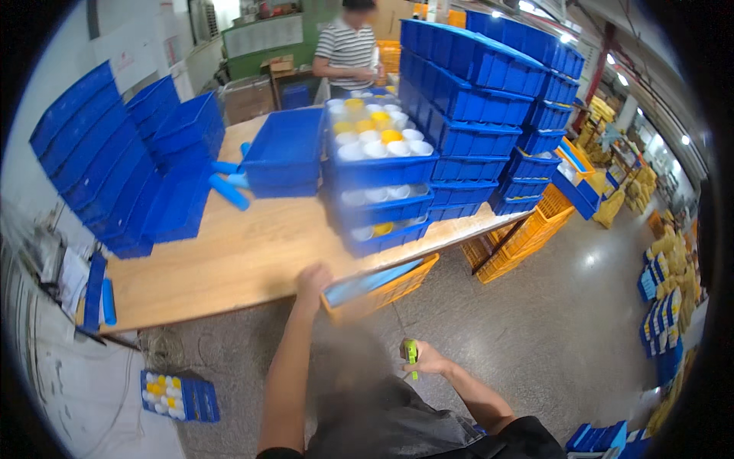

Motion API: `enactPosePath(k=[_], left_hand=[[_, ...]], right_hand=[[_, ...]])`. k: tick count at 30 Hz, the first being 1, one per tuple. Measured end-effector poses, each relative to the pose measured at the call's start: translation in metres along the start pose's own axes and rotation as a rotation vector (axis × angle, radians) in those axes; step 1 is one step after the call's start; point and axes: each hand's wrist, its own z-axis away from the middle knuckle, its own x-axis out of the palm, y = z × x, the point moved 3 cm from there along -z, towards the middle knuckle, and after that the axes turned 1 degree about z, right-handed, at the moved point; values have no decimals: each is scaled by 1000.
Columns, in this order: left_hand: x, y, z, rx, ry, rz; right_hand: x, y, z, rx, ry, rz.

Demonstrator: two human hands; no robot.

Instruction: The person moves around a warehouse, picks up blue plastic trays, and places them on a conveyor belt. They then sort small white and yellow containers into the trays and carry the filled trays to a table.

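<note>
Currently, the right hand [430, 360] is gripping a small lime-green object [412, 353]. The blurred left hand [314, 280] is resting by the near edge of the pale wooden worktop [229, 264]; whether it is grasping anything, I cannot tell. Just right of it, an orange plastic crate [399, 294] is holding light-blue material [380, 280]; beyond, stacked blue plastic bins [386, 174] are carrying white and yellow cups [392, 138].

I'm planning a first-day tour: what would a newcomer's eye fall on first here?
Probably the tall stacks of blue bins on the far right part of the wooden table. Just left of them, white and yellow cup-shaped pieces fill the top bin of a lower stack. Low in the picture, a bright yellow-green object stands out in the right hand.
</note>
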Motion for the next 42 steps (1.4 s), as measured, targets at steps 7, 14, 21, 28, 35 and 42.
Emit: enactPosePath(k=[7, 14, 21, 28, 35, 42], left_hand=[[200, 167, -175, -277, 227, 669], [227, 147, -206, -135, 210, 387], [215, 153, -201, -36, 203, -86], [130, 170, -119, -378, 350, 677], [27, 155, 45, -92, 438, 975], [-80, 54, 321, -59, 1148, 472]], right_hand=[[-77, 18, -53, -3, 24, -158], [-119, 90, -120, -14, -221, -181], [-132, 114, -157, -144, -311, -270], [-141, 99, -155, -98, -394, -238], [-122, 28, -151, 27, -472, 128], [-60, -63, -129, -77, -984, 209]])
